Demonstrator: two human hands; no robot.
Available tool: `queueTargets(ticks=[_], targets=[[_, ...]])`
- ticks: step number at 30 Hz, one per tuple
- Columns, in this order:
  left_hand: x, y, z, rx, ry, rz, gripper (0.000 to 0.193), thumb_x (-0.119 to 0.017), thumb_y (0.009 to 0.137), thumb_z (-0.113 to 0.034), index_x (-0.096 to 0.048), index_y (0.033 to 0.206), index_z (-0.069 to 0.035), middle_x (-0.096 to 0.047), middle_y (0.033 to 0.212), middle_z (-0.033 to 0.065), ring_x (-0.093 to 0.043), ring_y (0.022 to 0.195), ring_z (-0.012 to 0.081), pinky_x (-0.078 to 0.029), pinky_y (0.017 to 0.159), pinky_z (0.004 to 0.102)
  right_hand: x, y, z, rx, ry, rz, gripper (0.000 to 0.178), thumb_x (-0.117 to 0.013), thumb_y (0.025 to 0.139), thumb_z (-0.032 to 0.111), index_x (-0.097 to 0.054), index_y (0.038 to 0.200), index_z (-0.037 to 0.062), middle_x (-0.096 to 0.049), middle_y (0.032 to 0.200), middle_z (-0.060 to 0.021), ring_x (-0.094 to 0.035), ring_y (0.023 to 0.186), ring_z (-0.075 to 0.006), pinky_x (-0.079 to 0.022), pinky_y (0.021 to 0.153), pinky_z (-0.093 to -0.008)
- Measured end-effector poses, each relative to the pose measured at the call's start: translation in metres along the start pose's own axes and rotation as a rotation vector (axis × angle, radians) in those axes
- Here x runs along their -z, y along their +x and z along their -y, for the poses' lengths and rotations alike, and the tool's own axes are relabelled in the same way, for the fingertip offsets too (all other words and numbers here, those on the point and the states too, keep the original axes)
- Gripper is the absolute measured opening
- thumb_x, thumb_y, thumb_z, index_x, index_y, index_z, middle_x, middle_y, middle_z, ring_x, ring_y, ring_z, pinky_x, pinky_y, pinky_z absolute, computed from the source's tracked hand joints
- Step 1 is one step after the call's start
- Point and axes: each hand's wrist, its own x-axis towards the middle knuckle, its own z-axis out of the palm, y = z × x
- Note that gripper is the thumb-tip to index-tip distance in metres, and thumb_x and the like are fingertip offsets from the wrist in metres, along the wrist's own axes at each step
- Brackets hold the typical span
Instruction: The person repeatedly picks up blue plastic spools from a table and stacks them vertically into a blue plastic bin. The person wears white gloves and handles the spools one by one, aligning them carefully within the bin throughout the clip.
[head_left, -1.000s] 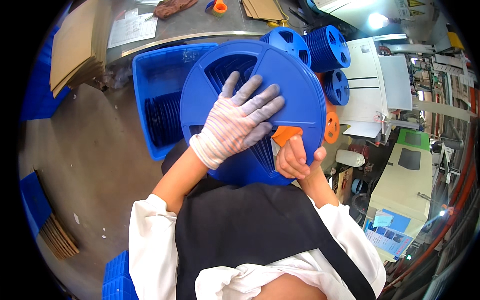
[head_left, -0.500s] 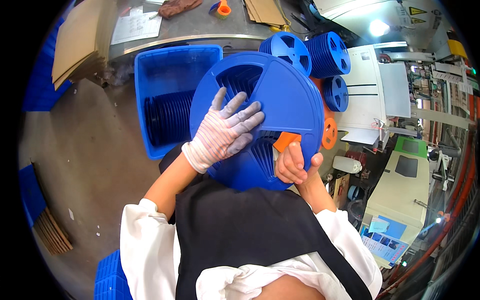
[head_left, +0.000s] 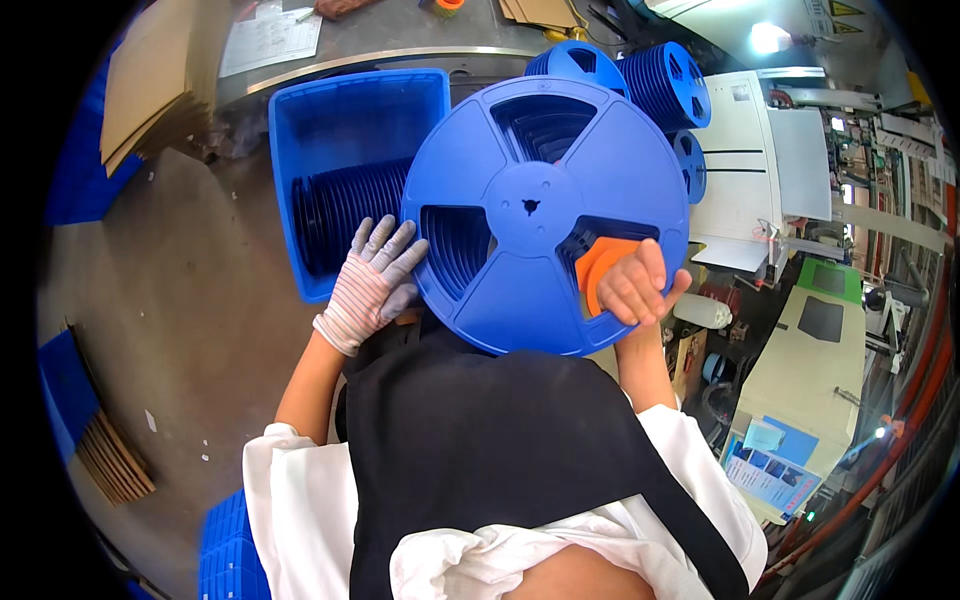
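A large blue plastic reel (head_left: 530, 160) faces up in front of my black apron. Through its three cut-outs the edges of several more blue reels show in a stack beneath. My right hand (head_left: 637, 285), bare, is hooked over the lower right rim, its curled fingers at the edge of a cut-out. In that cut-out an orange flat part (head_left: 602, 262) shows below. My left hand (head_left: 372, 278) wears a striped, grey-fingered glove. Its fingers are stretched out beside the left rim, with the fingertips near or touching it, and it holds nothing.
Behind the left side stands a blue bin (head_left: 360, 95) with a row of dark blue reels (head_left: 355, 205) inside. More reel stacks (head_left: 668, 85) stand at the back right. Cardboard sheets (head_left: 160, 85) are far left; a metal table (head_left: 400, 35) runs along the back. A pale machine (head_left: 800, 370) is at right.
My left hand has come off the reel's face and moved left to its rim. The top reel now appears turned, its hub showing. My right hand has shifted slightly up and right.
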Motion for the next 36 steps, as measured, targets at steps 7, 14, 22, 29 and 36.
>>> queueTargets(ticks=[7, 14, 22, 29, 36], targets=[[0.015, 0.036, -0.012, -0.190, 0.077, -0.011, 0.056, -0.072, 0.069, -0.018, -0.058, 0.123, -0.012, -0.058, 0.127, 0.0105, -0.052, 0.124, 0.0313, -0.037, 0.110, 0.0520, 0.001, 0.018, 0.002, 0.025, 0.075, -0.101, 0.030, -0.067, 0.092, 0.023, -0.044, 0.079, 0.0102, -0.052, 0.052, 0.0013, -0.053, 0.043, -0.0082, -0.041, 0.044, -0.0215], [0.009, 0.018, -0.023, -0.065, -0.042, 0.067, 0.039, -0.063, 0.079, -0.007, -0.059, 0.118, -0.007, -0.061, 0.124, 0.0138, -0.057, 0.121, 0.0322, -0.056, 0.086, 0.0384, 0.000, 0.036, 0.011, -0.121, -0.077, -0.156, 0.051, -0.061, 0.093, 0.042, -0.048, 0.116, -0.0020, -0.064, 0.092, -0.0135, -0.065, 0.086, -0.0246, -0.052, 0.080, -0.0354], [0.017, -0.031, -0.033, 0.815, -1.681, -0.250, 0.022, -0.062, 0.092, -0.007, -0.059, 0.114, -0.007, -0.065, 0.109, 0.0127, -0.066, 0.100, 0.0261, -0.059, 0.088, 0.0412, 0.017, 0.019, 0.019, -0.182, -0.349, -0.538, 0.048, -0.056, 0.096, 0.030, -0.051, 0.128, -0.0051, -0.052, 0.076, -0.0038, -0.050, 0.070, -0.0159, -0.047, 0.070, -0.0335], [0.016, -0.060, -0.023, 0.856, -1.862, -0.401, 0.028, -0.070, 0.089, -0.016, -0.059, 0.113, -0.007, -0.065, 0.109, 0.0143, -0.066, 0.104, 0.0303, -0.062, 0.082, 0.0425, 0.030, -0.004, 0.014, -0.071, -0.192, -0.635, 0.031, -0.055, 0.096, 0.024, -0.058, 0.113, -0.0016, -0.046, 0.070, -0.0006, -0.045, 0.063, -0.0122, -0.042, 0.063, -0.0291], [0.028, -0.058, -0.011, 0.952, -1.665, -0.450, 0.023, -0.065, 0.089, -0.009, -0.057, 0.111, -0.008, -0.065, 0.109, 0.0118, -0.067, 0.099, 0.0289, -0.060, 0.083, 0.0422, 0.030, -0.008, 0.010, -0.067, -0.239, -0.670, 0.026, -0.055, 0.096, 0.022, -0.059, 0.108, -0.0003, -0.046, 0.069, -0.0005, -0.044, 0.062, -0.0119, -0.042, 0.062, -0.0287]])
